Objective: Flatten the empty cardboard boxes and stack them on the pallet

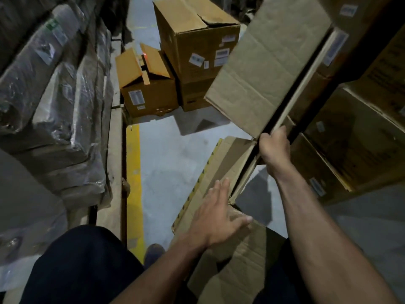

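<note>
A large brown cardboard box (263, 69), partly collapsed, hangs in front of me with its flaps spread. My right hand (275, 148) grips its edge at the fold, between the upper panel and the lower flaps. My left hand (219, 216) lies flat, fingers apart, on the lower flap (214, 172) with the yellow taped edge. Another flap (241, 260) hangs down by my legs. Two unflattened boxes stand on the floor ahead: a small one with open flaps (149, 95) and a taller one (197, 40) beside it.
Plastic-wrapped goods (54, 106) are stacked along the left, beside a yellow floor line (133, 172). More stacked cardboard boxes (361, 139) fill the right side. Grey concrete floor (175, 161) lies between. My dark trousers and a shoe (153, 253) show at the bottom.
</note>
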`<state>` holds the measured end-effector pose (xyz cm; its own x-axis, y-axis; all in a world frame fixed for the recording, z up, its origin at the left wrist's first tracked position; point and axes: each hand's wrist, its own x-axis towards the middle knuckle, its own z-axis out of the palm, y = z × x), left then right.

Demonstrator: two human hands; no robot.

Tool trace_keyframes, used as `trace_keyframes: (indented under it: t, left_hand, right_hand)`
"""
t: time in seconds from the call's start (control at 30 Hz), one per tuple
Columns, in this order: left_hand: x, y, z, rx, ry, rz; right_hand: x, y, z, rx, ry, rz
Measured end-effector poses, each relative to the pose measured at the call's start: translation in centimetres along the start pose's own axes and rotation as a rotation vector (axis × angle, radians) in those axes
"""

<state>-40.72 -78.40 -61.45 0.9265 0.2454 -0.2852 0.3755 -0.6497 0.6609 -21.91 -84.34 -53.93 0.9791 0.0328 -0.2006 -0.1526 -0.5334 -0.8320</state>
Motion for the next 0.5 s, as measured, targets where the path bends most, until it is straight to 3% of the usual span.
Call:
trace_keyframes:
  t: [0.23, 0.37, 0.5]
  left_hand:
    - [0.9, 0.5, 0.7, -0.091, 0.193, -0.152]
    - [0.8, 0.2, 0.1, 0.041, 0.388, -0.158]
    - [0.8, -0.9, -1.3, -0.007, 0.532, -0.190]
  right_hand:
    - [-0.3, -0.3, 1.0, -0.021, -0.026, -0.083]
    - [-0.9, -0.7, 1.8, -0.034, -0.059, -0.189]
    - [-2.2, -1.7, 2.9, 0.005, -0.179, -0.342]
